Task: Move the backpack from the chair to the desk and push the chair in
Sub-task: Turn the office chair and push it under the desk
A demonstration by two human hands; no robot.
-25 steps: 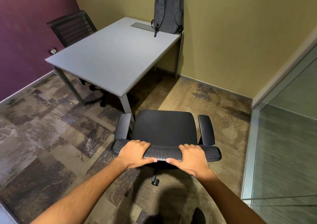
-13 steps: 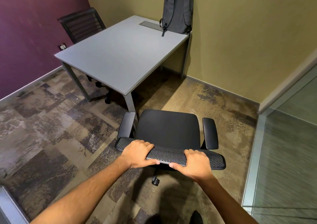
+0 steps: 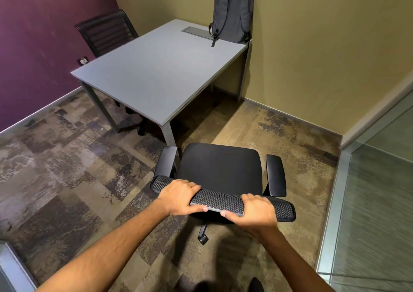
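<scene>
A grey backpack (image 3: 232, 12) stands upright at the far right corner of the light grey desk (image 3: 156, 72), leaning against the yellow wall. A black office chair (image 3: 220, 167) with an empty seat stands on the carpet just off the desk's near corner. My left hand (image 3: 178, 196) and my right hand (image 3: 254, 211) both grip the mesh top edge of the chair's backrest (image 3: 218, 199), side by side. The chair's left armrest (image 3: 165, 161) is close to the desk's near leg (image 3: 168, 133).
A second black chair (image 3: 107, 34) sits behind the desk against the purple wall. A glass partition (image 3: 375, 202) runs along the right. A cable tray cover (image 3: 195, 32) lies flush in the desk near the backpack. Patterned carpet surrounds the chair.
My view and the chair have shifted slightly right relative to the desk. Both hands keep their grip on the backrest; the backpack has not moved.
</scene>
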